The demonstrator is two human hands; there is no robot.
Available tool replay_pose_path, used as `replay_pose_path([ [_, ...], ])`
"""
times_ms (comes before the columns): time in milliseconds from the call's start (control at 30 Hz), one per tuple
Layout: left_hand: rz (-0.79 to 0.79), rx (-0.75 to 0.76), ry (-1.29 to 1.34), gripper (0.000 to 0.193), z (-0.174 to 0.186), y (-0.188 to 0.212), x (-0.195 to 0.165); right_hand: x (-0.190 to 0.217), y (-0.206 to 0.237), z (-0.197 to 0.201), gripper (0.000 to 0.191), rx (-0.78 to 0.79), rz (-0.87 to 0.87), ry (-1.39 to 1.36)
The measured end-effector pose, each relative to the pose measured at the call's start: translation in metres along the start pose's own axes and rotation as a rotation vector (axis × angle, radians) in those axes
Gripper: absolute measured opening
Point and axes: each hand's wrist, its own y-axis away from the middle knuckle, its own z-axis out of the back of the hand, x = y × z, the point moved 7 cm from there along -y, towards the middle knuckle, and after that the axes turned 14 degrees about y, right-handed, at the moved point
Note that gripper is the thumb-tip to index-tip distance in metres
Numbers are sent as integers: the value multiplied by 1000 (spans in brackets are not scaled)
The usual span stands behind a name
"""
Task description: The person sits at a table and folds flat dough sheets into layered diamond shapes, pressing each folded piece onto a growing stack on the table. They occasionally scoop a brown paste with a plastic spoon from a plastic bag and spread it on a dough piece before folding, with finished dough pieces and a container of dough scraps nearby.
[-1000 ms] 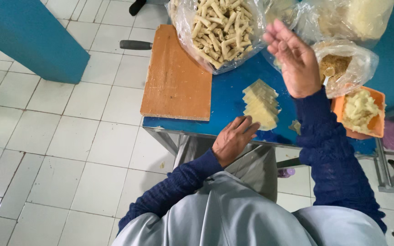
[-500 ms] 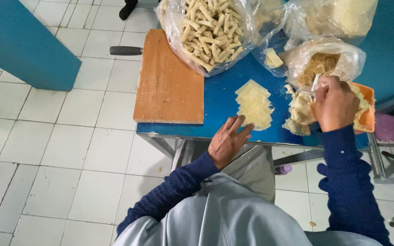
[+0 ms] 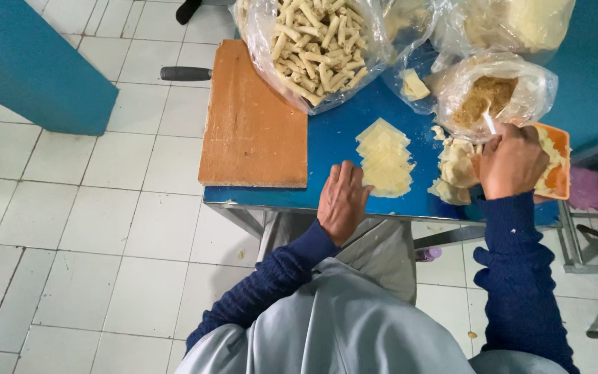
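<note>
The one camera sits on my head and looks almost straight down past my chest, close above the blue table and my forearms, taking in the white tiled floor to my left.

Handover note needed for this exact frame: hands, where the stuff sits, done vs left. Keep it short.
Left hand: flat on the near edge of the blue table, empty, beside the stack of pale square wrappers.
Right hand: closed on a small white spoon dipped into the clear bag of brown filling, above the orange tray.
Done: many finished rolls fill the large clear bag.
Left: the wrapper stack, the filling; wooden cutting board sits bare.
</note>
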Motion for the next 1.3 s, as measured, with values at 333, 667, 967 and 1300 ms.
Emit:
replay_pose_path([
  [333, -4, -42, 33, 25, 0, 0, 1, 6, 9, 2, 16, -47, -36, -235],
  [667, 25, -48, -19, 26, -4, -3, 5, -23, -3, -34, 18, 222, -167, -602],
  [967, 11, -51, -59, 29, -5, -3, 5, -50, 0, -11, 15, 221, -239, -728],
  [1300, 36, -67, -34, 25, -9, -5, 9, -25, 48, 25, 26, 451, -352, -1241],
])
